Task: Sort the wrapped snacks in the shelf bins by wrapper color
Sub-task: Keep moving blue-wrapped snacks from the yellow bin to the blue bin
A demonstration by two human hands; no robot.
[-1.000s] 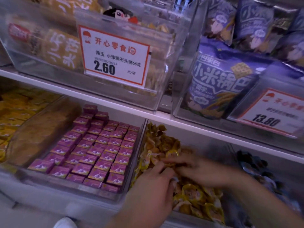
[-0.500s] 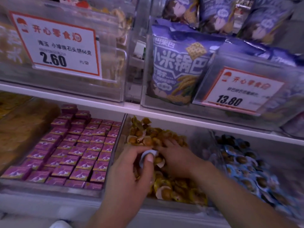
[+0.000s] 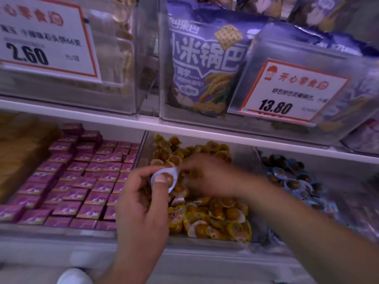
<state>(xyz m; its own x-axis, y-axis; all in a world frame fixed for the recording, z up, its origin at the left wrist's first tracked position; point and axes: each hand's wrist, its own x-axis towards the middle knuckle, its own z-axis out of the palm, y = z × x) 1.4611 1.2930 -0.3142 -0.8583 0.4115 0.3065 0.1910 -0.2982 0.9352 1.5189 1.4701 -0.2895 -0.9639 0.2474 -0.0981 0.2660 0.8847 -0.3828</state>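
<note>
Lower shelf, three clear bins side by side. Left bin (image 3: 67, 232): purple boxed snacks (image 3: 82, 181) packed in neat rows. Middle bin (image 3: 143, 144): loose heap of yellow-wrapped snacks (image 3: 217, 218), round brown pieces showing through the wrappers. Right bin (image 3: 258, 158): blue-wrapped snacks (image 3: 293, 181) of the same round kind, partly blurred.

Left hand (image 3: 141, 199) is raised over the near left part of the middle bin, fingers curled, thumb pressed onto one blue-wrapped snack (image 3: 164, 177) pinched against the fingers. That piece sits above the yellow heap, clear of the blue bin to the right.

Right hand (image 3: 209, 177) reaches in from the right, forearm crossing in front of the right bin, and lies low over the yellow heap just right of the held blue piece. It is motion-blurred; fingers point left toward the pile, and whether they grip anything cannot be told.

Upper shelf (image 3: 184, 130): clear bin at left with a white price card (image 3: 41, 37) reading 2.60; to the right, purple snack bags (image 3: 207, 64) standing upright in a bin with a card (image 3: 291, 93) reading 13.80.

Near bottom left, the toe of a white shoe (image 3: 74, 276) on the floor.
</note>
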